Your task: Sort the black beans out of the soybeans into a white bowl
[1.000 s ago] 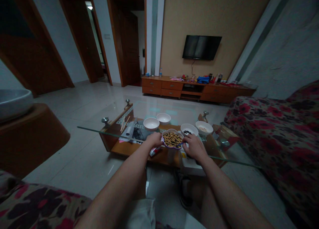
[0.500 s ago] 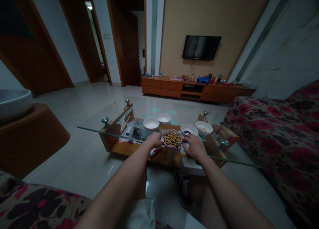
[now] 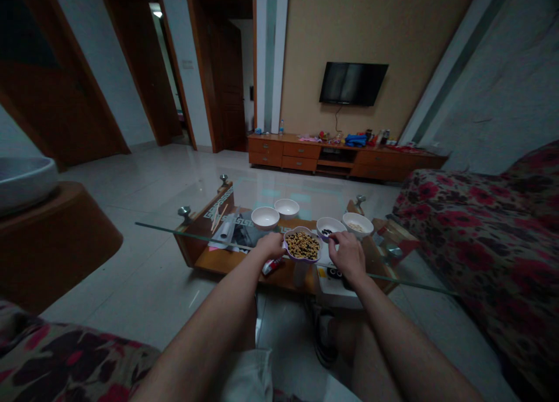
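Observation:
A purple-rimmed, wavy-edged dish holds a mix of yellowish and black beans at the near edge of the glass table. My left hand grips the dish's left side, fingers closed on it. At the near right rim of a white bowl is my right hand, with thumb and fingers pinched together. What they hold, if anything, is too small to make out. Several black beans lie in that bowl. Just right of it, another white bowl contains pale pieces.
Two more white bowls stand behind the dish. The glass tabletop has a lower wooden shelf carrying chopsticks, plastic and packets. A flowered sofa is on the right; a TV cabinet lines the far wall.
My right hand has moved from the right edge of the bean dish to the right, beside the bowl with black beans. My left hand stays on the dish.

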`<state>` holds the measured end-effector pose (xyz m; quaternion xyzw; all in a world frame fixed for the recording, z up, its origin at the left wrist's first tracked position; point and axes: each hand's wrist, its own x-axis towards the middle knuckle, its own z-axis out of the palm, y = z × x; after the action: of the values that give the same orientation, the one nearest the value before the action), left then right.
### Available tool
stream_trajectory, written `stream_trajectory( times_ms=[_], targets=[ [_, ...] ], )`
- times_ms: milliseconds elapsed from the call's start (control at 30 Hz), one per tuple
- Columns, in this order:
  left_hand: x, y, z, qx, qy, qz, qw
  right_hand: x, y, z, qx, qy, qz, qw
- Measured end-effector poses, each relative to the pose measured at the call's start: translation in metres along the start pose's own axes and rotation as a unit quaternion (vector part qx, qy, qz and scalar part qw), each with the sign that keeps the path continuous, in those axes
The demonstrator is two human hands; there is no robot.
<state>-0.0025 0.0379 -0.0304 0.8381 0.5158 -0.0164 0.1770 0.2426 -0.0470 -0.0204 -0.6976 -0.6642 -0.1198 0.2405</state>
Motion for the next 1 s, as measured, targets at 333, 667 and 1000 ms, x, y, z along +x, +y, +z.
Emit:
stream_trajectory(
  times_ms=[333, 667, 1000],
  targets=[
    [-0.001, 0.001, -0.002, -0.004, 0.0, 0.006, 1.0, -0.001, 0.017, 0.006, -0.059, 0.094, 0.124, 0.986],
    [0.001, -0.001, 0.001, 0.004, 0.003, 0.001, 1.0, 0.003, 0.01, 0.004, 0.017, 0.02, 0.056, 0.998],
    [0.0, -0.001, 0.0, -0.003, 0.006, 0.009, 1.0, -0.005, 0.0, 0.011, 0.107, -0.173, -0.036, 0.978]
  ],
)
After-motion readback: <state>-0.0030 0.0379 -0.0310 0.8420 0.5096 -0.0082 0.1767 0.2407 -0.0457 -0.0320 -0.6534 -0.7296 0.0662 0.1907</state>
